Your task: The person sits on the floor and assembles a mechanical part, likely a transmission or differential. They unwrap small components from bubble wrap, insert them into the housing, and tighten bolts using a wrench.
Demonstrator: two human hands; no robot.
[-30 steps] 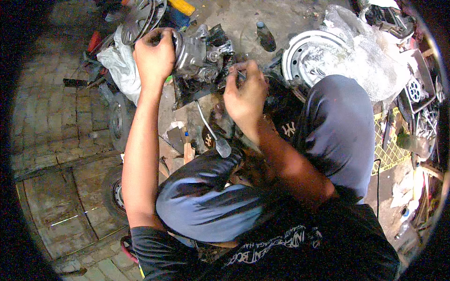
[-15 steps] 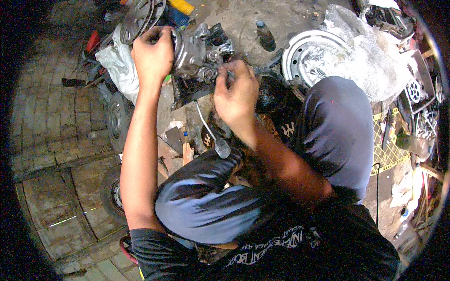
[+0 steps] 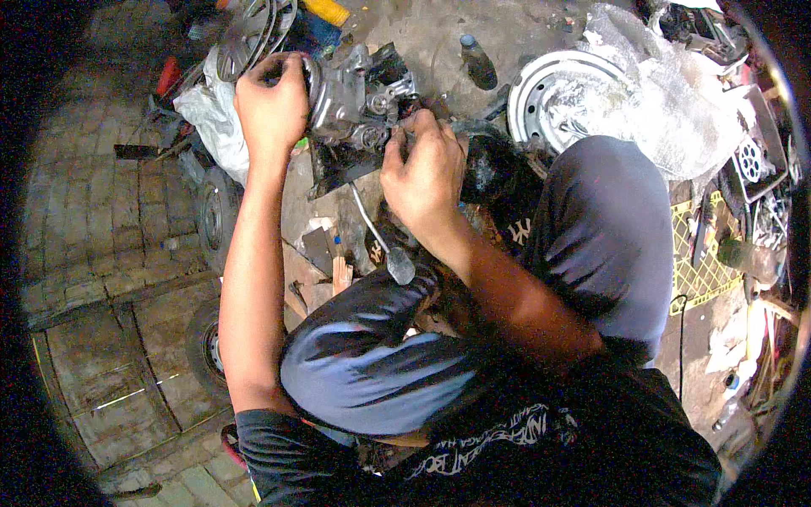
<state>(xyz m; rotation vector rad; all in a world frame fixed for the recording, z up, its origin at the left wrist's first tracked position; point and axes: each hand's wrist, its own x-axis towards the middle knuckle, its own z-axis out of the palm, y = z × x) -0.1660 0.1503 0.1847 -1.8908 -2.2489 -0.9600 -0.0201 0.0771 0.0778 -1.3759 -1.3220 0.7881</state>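
Observation:
A grey cast-metal housing, like part of an engine or gearbox (image 3: 340, 101), sits in front of me at the top of the view. My left hand (image 3: 274, 101) is closed round its left end, with the fingertips partly hidden behind the metal. At the housing's lower right, my right hand (image 3: 425, 165) is pinched, thumb against fingers. Whatever it holds is too small and hidden to make out. Beneath the housing lies a dark flat piece (image 3: 334, 169). A thin metal rod with a grey knob-like end (image 3: 400, 265) slants from below it toward my knee.
Right of my hands stands a white wheel rim (image 3: 528, 106), partly under clear bubble wrap (image 3: 667, 101). A dark bottle (image 3: 478, 63) lies beyond. Wheel covers (image 3: 253, 38) and a white sack (image 3: 215, 127) are at the left, tyres (image 3: 217, 211) below them. A yellow crate (image 3: 705, 262) is far right.
My right hand has shifted slightly at the housing's lower right, still pinched. The left hand keeps its hold on the left end. The whole view has moved a little.

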